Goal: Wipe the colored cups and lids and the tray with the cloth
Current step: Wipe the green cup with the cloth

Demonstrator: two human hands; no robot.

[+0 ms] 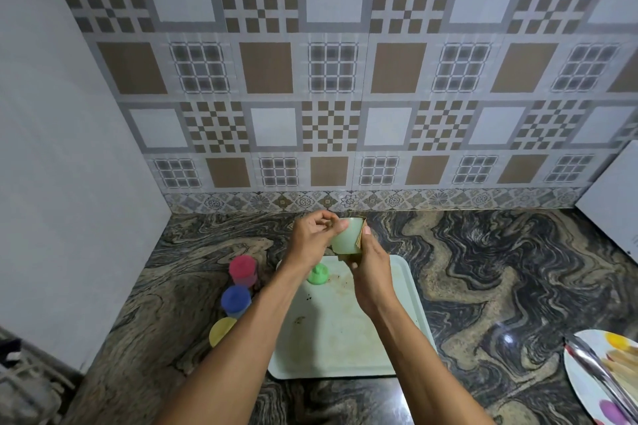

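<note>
On my remote feed, a pale green cup [345,235] is held in the air over the far edge of the tray [345,348], tipped on its side between both hands. The left hand [312,238] has its fingers curled in tight, with the thumb pressed to the cup's near side. The right hand [371,269] is closed around a brown cloth [348,257], which it holds against the cup's right side and base. I can see only a strip of the cloth past the fingers.

Under the hands, a bright green lid [318,274] sits at the tray's far end, and the pale tray floor shows brown smears and specks. Just left of the tray, a red cup [242,271], a blue cup [235,300] and a yellow cup [222,331] stand in a row on the dark marbled counter [500,269]. At the near right edge lies a spotted plate [583,393] bearing a metal utensil [593,373].
</note>
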